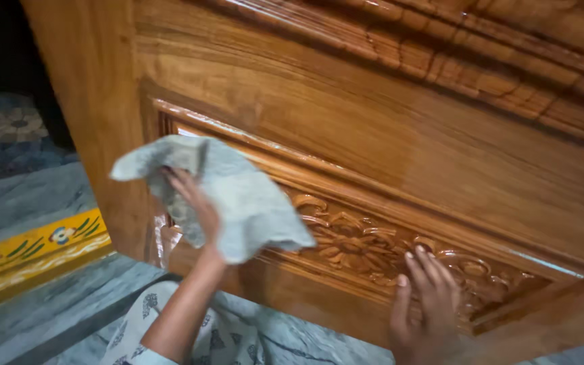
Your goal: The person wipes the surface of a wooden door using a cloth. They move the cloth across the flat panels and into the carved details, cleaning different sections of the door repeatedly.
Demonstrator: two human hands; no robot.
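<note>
At the far left lies a grey marble floor [28,196] with a patterned tile [8,128] in the dark corner behind it, and a yellow painted strip [32,247] with blue flowers and green leaves crosses the floor at a slant. Beside it stands the door [386,135], a glossy, honey-coloured wooden one, tilted across the view, with its edge post at the left and deep mouldings along the top right. The left hand [194,203] is raised against the door's lower frame, fingers curled and pinching a pale grey cloth [238,196], which drapes over and around the hand and is pressed to the wood near the left end of the carved panel [366,247]. The forearm comes up from the bottom of the view, over a lap in light patterned fabric [224,334]. The panel carries a flower and scrolls cut in relief and runs down to the right. At its right end the right hand [424,304] rests flat on the carving, fingers spread slightly and pointing up, holding nothing. The two hands are well apart, with the carved flower between them.
</note>
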